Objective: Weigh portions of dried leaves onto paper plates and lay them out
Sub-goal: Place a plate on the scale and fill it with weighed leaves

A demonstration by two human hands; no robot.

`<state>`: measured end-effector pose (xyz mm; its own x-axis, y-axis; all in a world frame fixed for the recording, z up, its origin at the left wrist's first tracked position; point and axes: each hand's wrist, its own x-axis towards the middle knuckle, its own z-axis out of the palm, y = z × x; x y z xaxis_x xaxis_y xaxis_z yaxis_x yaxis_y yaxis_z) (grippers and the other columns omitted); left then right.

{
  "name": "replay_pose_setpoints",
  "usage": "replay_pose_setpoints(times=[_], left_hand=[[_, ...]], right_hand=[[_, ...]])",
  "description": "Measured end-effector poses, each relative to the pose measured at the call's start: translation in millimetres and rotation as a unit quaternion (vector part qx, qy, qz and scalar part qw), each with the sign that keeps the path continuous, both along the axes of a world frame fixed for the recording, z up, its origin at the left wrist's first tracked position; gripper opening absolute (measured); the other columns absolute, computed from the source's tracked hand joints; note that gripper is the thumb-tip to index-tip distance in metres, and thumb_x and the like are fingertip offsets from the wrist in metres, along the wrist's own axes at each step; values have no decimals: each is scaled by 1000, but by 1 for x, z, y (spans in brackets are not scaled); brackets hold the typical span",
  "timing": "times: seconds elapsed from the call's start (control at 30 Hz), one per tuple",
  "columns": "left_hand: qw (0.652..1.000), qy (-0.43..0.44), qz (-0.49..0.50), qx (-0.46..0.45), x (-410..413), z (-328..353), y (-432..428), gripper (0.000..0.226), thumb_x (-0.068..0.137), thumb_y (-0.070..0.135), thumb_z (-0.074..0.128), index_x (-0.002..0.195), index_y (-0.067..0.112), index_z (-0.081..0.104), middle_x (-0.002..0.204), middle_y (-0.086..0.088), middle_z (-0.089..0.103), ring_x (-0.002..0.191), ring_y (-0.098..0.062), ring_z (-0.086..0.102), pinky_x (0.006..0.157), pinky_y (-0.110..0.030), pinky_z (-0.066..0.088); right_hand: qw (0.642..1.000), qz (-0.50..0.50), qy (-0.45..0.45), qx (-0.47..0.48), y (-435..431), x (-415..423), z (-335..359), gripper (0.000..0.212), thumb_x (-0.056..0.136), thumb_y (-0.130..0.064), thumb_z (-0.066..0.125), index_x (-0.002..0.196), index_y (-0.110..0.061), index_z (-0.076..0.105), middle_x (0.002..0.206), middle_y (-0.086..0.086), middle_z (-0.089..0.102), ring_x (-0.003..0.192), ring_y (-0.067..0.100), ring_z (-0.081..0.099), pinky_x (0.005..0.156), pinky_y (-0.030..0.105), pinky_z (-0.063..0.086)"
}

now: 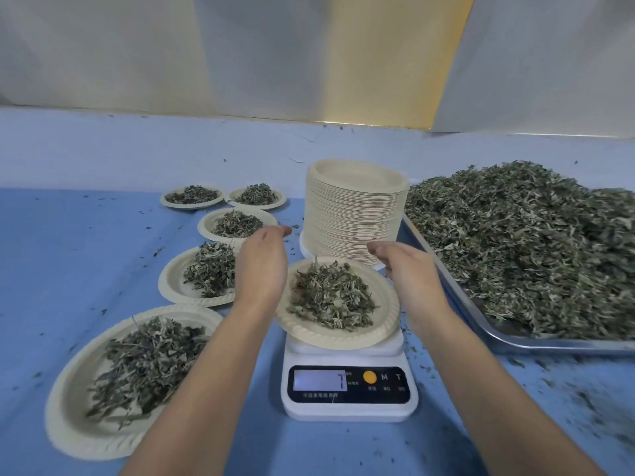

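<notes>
A paper plate (pixel 385 333) heaped with dried leaves (pixel 331 297) sits on a white digital scale (pixel 350 389) at centre. My left hand (pixel 263 266) hovers at the plate's left side, fingers straight, holding nothing. To the plate's right is my right hand (pixel 409 269), open too, fingers pointing toward the tall stack of empty paper plates (pixel 355 214) behind the scale. Several filled plates lie in a line to the left, the nearest (pixel 68 417) at bottom left, another (pixel 171 286) beyond it.
A metal tray (pixel 515 343) piled with loose dried leaves (pixel 522 242) fills the right side. Leaf crumbs are scattered over the blue table cover (pixel 68 242). A pale wall stands behind the table.
</notes>
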<state>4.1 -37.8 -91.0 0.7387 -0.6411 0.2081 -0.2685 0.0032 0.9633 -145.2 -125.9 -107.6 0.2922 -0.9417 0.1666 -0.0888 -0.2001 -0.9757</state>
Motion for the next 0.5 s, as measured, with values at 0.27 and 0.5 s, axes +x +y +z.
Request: replay_pose_setpoints(times=[0.27, 0.5], left_hand=[[998, 57, -7, 34, 0, -13, -7, 24, 98, 18, 37, 85, 24, 57, 81, 15, 48, 85, -12, 41, 77, -29, 30], [978, 206, 3, -11, 7, -14, -5, 38, 94, 5, 45, 131, 8, 53, 124, -6, 60, 118, -22, 53, 105, -41, 40]], right_hand=[[999, -6, -25, 23, 1, 3, -6, 27, 93, -12, 46, 101, -20, 71, 112, -5, 68, 111, 11, 58, 101, 31, 42], [990, -21, -123, 72, 1, 4, -5, 27, 90, -3, 48, 89, -16, 72, 105, 3, 71, 107, 17, 63, 99, 32, 46]])
